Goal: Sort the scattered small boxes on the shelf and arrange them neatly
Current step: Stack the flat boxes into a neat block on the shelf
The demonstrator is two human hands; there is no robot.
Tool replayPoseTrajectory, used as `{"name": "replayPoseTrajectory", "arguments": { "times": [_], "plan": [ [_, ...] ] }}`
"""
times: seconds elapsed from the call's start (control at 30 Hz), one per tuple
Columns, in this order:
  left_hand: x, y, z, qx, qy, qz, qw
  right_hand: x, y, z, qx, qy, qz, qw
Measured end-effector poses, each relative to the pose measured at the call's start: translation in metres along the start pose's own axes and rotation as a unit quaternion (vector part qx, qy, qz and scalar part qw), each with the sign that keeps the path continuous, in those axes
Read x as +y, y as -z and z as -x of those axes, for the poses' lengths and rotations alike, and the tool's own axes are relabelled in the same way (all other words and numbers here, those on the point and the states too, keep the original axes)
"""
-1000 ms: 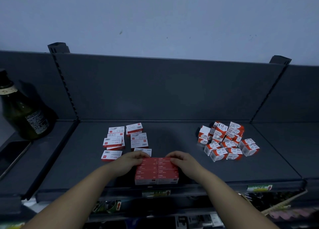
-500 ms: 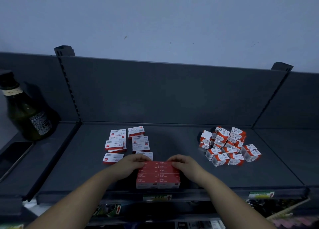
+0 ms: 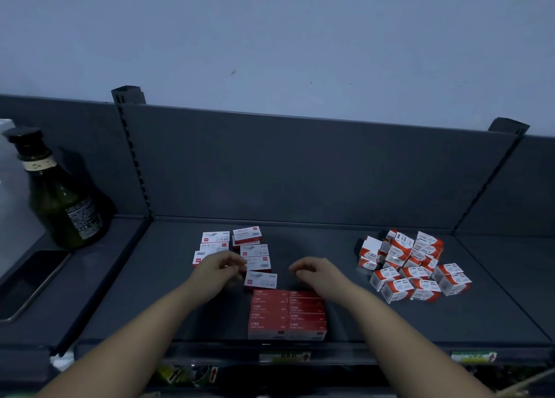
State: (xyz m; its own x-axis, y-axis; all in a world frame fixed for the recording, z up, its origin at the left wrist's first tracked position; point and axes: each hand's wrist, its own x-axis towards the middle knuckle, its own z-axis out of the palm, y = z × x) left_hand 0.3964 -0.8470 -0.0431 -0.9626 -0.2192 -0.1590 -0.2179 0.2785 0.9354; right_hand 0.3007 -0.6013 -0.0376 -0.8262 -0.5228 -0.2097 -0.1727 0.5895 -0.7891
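The left hand (image 3: 222,270) hovers with its fingers loosely curled round nothing, right over the flat white boxes (image 3: 253,250) that lie scattered left of the middle of the shelf (image 3: 345,247). The right hand (image 3: 315,273) hangs the same way, curled and empty, just behind the red block (image 3: 286,313), which is two tidy columns of red boxes squared up against the shelf's front edge.

The white boxes lie under the left fingertips and just beyond them, toward the back edge. The nearest white box (image 3: 260,279) sits just right of that hand and just behind the red block's back left corner; whether it touches the block I cannot tell. Most of these boxes lie with their long axis roughly along the front edge, though several are skewed and some overlap.

The left hand is therefore the nearer one for the whole group. The right hand is close only to that nearest box. The likely next step is to gather the white boxes, pinching each across its short width so it keeps its heading.

The heap of red-and-white cube boxes (image 3: 411,265) lies toward the shelf's right end, well apart from both hands and nearer the right one. A green bottle (image 3: 60,205) stands on the neighbouring shelf at left.
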Motion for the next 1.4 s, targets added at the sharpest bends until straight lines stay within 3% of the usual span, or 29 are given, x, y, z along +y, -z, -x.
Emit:
{"name": "replayPoseTrajectory", "arguments": {
  "times": [0.2, 0.4, 0.47, 0.77, 0.93, 1.2, 1.3, 1.4],
  "plan": [
    [0.004, 0.011, -0.017, 0.067, -0.046, -0.126, 0.989, -0.013, -0.009, -0.016, -0.013, 0.011, 0.049, 0.999],
    [0.001, 0.011, -0.031, 0.056, -0.049, -0.251, 0.965, -0.020, -0.019, -0.029, -0.005, 0.012, 0.088, 0.996],
    [0.000, 0.008, -0.036, 0.053, -0.063, -0.324, 0.942, -0.023, -0.023, -0.033, 0.000, 0.026, 0.099, 0.995],
    [-0.009, -0.004, -0.055, -0.070, -0.102, -0.491, 0.862, -0.018, -0.042, -0.047, -0.049, 0.112, 0.288, 0.950],
    [-0.008, -0.004, -0.056, -0.051, -0.129, -0.502, 0.853, -0.012, -0.033, -0.050, -0.040, 0.109, 0.349, 0.930],
    [0.008, -0.007, -0.068, -0.102, -0.107, -0.481, 0.864, -0.008, -0.017, -0.051, -0.005, 0.077, 0.309, 0.948],
    [0.017, -0.007, -0.072, -0.134, -0.141, -0.529, 0.826, -0.006, -0.017, -0.050, 0.018, 0.068, 0.338, 0.938],
    [0.027, -0.009, -0.075, -0.177, -0.166, -0.601, 0.762, -0.008, -0.019, -0.048, 0.007, 0.080, 0.335, 0.939]
  ]
}}
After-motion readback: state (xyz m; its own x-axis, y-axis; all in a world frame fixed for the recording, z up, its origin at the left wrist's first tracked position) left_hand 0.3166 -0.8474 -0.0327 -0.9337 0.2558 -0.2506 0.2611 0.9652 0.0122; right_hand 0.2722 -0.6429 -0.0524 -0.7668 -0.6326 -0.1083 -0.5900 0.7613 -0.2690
